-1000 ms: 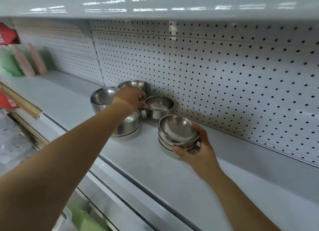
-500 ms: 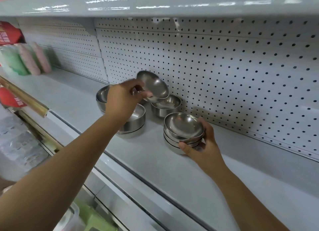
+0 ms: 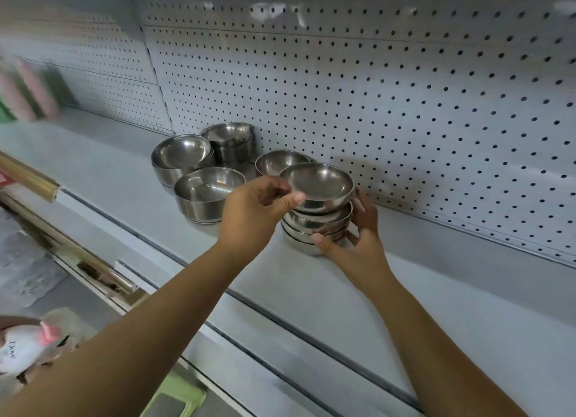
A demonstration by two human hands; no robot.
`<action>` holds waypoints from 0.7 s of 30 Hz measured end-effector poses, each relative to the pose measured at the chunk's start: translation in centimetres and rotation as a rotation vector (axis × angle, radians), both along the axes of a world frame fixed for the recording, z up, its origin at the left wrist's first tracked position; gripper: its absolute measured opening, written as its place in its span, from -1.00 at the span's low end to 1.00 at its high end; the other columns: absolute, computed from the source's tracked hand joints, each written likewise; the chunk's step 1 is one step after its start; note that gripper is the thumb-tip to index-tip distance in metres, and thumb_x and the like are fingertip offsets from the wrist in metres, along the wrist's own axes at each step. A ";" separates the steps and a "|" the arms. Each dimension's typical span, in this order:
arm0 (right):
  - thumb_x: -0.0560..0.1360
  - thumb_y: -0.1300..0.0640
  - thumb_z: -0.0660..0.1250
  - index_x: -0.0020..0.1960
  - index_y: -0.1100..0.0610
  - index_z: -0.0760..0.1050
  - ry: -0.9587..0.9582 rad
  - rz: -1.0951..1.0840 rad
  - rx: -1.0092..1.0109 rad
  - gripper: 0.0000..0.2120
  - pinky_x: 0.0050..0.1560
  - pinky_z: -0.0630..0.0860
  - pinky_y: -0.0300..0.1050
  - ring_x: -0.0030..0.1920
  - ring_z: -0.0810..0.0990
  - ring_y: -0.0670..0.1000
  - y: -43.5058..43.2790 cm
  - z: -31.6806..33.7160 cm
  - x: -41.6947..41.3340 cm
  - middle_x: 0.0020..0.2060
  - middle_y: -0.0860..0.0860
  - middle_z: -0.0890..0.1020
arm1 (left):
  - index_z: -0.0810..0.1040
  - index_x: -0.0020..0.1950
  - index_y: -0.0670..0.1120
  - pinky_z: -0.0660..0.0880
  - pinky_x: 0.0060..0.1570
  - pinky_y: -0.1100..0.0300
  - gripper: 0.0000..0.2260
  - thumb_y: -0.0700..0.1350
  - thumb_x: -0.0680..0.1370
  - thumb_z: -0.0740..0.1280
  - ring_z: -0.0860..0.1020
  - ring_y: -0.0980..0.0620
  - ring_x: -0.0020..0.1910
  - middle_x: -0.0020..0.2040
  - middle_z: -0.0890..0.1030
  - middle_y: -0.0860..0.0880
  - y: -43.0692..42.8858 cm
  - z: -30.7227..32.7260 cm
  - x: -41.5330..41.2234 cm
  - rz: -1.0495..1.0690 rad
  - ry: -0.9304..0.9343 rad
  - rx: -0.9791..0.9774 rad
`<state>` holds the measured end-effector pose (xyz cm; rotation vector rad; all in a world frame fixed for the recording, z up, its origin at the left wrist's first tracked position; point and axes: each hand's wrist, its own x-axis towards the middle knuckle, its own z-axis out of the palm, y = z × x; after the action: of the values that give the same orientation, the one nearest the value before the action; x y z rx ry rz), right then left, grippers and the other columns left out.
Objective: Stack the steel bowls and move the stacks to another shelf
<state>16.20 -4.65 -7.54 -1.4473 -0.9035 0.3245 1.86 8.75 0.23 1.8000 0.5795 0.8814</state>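
On the shelf (image 3: 311,295), mid-span: one bowl (image 3: 316,182) is pinched at its near rim by the left hand (image 3: 255,212), thumb on top, fingers beneath. It hangs right over the stack (image 3: 316,228), slightly tilted, touching the top of it or all but; cannot tell which. The right hand (image 3: 363,239) cups the stack, thumb at the front base and fingers round the far side, steadying it where it stands. Change: a second ago the left hand was only reaching into the back group; half a second ago this bowl was lifted clear there; now it has been carried across to the stack. Judged meaning: this bowl's stacking step is nearly closed. It wants levelling, then a release so it nests. No stack has gone to another shelf yet. Outward: a loose bowl (image 3: 274,162) stands just behind the stack. The left bowls (image 3: 208,192), three clusters, some already nested, sit near the pegboard (image 3: 405,104) and likely come next.
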 end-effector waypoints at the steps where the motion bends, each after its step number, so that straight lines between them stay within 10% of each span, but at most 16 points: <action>1: 0.34 0.09 0.66 0.61 -0.11 0.10 0.005 0.000 -0.003 0.04 0.46 0.47 -0.06 0.52 0.34 -0.20 -0.1 -0.1 0.0 0.54 -0.19 0.31 | 0.66 -0.06 0.00 0.64 0.09 0.05 -0.86 -0.03 0.45 0.56 0.72 0.03 -0.06 -0.11 0.74 0.00 -0.1 -0.4 0.0 0.004 0.010 0.007; 6: 0.33 0.04 0.66 0.59 -0.15 0.08 0.026 -0.002 -0.021 0.03 0.44 0.48 -0.12 0.48 0.37 -0.27 -0.2 0.1 -0.3 0.52 -0.23 0.33 | 0.65 -0.08 0.13 0.58 0.13 -0.19 -0.86 0.00 0.44 0.57 0.66 -0.20 -0.02 -0.10 0.71 -0.07 -0.4 -1.8 -0.1 0.001 -0.024 0.021; 21: 0.12 -0.16 0.73 0.64 -0.19 0.00 0.044 0.003 -0.173 0.30 0.38 0.55 0.02 0.36 0.52 -0.22 0.4 0.0 -0.5 0.39 -0.23 0.48 | 0.60 0.28 0.15 0.52 0.31 0.13 -0.69 0.04 0.54 0.47 0.61 0.25 0.19 0.08 0.69 0.23 -0.3 -2.8 -1.3 -0.020 0.013 0.090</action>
<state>15.73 -4.29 -7.53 -1.5908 -0.8588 0.4440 0.53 8.48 -2.53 1.8908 0.5369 0.8950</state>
